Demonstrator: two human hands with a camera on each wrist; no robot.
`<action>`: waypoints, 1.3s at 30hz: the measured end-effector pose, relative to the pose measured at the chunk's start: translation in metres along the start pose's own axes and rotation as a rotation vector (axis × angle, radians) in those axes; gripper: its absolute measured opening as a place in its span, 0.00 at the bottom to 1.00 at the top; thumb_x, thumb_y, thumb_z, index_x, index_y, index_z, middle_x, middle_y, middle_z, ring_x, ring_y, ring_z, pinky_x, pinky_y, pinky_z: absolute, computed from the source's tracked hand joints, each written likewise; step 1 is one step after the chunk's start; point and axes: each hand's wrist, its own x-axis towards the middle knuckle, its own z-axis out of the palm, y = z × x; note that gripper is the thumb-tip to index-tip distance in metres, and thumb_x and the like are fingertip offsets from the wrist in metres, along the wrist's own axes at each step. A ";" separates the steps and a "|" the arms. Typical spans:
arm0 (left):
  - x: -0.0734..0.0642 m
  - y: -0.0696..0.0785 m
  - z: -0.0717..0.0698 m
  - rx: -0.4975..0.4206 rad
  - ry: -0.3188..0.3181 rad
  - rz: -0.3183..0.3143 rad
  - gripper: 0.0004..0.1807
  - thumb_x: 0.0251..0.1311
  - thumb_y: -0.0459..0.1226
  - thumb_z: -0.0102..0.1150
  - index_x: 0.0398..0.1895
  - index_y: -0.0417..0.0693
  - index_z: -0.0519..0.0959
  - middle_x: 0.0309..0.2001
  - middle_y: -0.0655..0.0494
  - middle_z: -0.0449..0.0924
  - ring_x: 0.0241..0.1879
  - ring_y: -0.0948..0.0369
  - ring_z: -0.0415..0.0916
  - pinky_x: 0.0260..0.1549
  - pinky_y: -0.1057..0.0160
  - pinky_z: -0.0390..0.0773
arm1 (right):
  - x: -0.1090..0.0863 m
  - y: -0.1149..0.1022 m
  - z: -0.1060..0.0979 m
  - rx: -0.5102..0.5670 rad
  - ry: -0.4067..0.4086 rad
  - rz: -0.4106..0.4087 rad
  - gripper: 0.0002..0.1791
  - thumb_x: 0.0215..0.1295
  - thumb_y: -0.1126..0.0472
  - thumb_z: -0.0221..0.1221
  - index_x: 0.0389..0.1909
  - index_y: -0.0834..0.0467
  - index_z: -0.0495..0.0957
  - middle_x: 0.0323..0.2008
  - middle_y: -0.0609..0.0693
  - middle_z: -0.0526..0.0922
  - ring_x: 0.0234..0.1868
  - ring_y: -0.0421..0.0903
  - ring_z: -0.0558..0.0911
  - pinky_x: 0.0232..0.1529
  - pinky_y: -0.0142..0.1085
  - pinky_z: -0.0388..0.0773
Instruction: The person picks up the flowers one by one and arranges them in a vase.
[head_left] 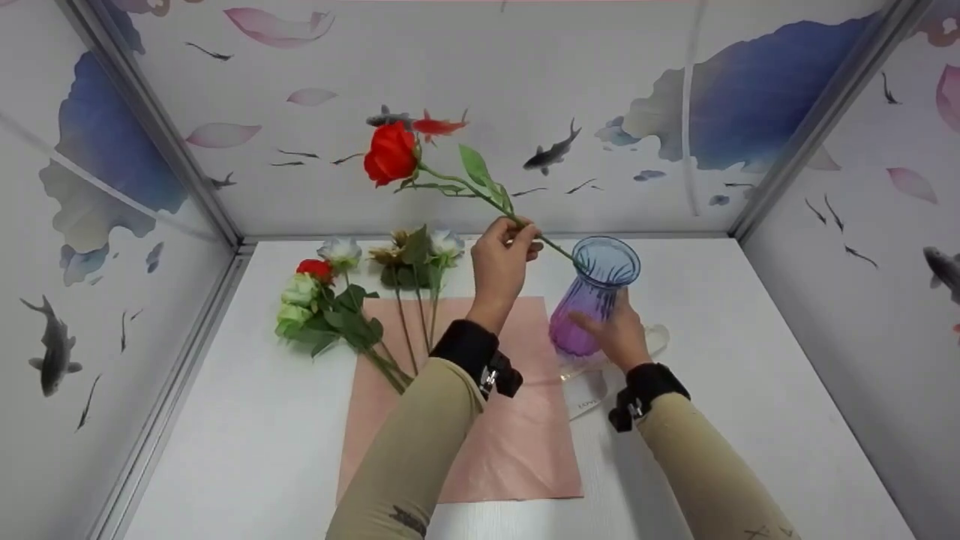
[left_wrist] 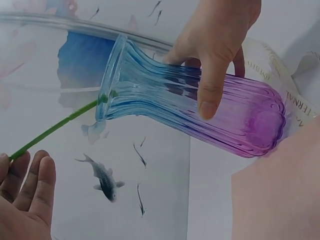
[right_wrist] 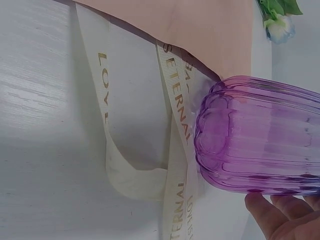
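Observation:
My left hand (head_left: 499, 266) pinches the green stem of a red rose (head_left: 391, 154). The bloom leans up to the left, with leaves partway along the stem. Down to the right, the stem's cut end reaches inside the flared mouth of a glass vase (head_left: 595, 296), blue at the top and purple at the bottom. My right hand (head_left: 626, 337) grips the vase around its side, thumb in front. The left wrist view shows the stem (left_wrist: 60, 123) entering past the blue rim. In the right wrist view the vase's ribbed purple base (right_wrist: 225, 130) appears, with fingertips (right_wrist: 265, 210) against its side.
Pink wrapping paper (head_left: 517, 450) lies mid-table. Left of it rests a bunch of roses (head_left: 300, 292), red and pale green among them; white-blue roses (head_left: 446, 247) and a brownish flower (head_left: 390, 256) lie behind. Cream lettered ribbon (right_wrist: 177, 107) loops beside the vase. Printed walls (head_left: 480, 60) enclose the table.

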 end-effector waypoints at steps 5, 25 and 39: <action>0.002 0.000 0.005 0.114 -0.034 -0.014 0.07 0.74 0.34 0.58 0.45 0.39 0.82 0.39 0.50 0.87 0.37 0.55 0.87 0.38 0.66 0.83 | 0.000 0.000 0.000 0.002 0.000 0.003 0.63 0.61 0.39 0.70 0.82 0.57 0.38 0.73 0.69 0.64 0.72 0.67 0.67 0.70 0.61 0.64; -0.006 -0.004 0.027 0.323 -0.235 -0.080 0.12 0.80 0.39 0.48 0.52 0.43 0.78 0.46 0.51 0.85 0.42 0.54 0.82 0.39 0.63 0.76 | -0.001 0.001 0.001 0.011 -0.018 0.008 0.63 0.63 0.39 0.69 0.82 0.55 0.35 0.76 0.66 0.61 0.74 0.64 0.65 0.72 0.60 0.62; -0.001 -0.015 0.037 0.400 -0.291 -0.170 0.23 0.84 0.46 0.35 0.51 0.44 0.80 0.51 0.45 0.82 0.55 0.52 0.79 0.56 0.55 0.75 | -0.002 -0.001 0.001 0.021 -0.018 0.013 0.63 0.62 0.39 0.69 0.82 0.56 0.36 0.76 0.65 0.61 0.75 0.64 0.64 0.72 0.60 0.61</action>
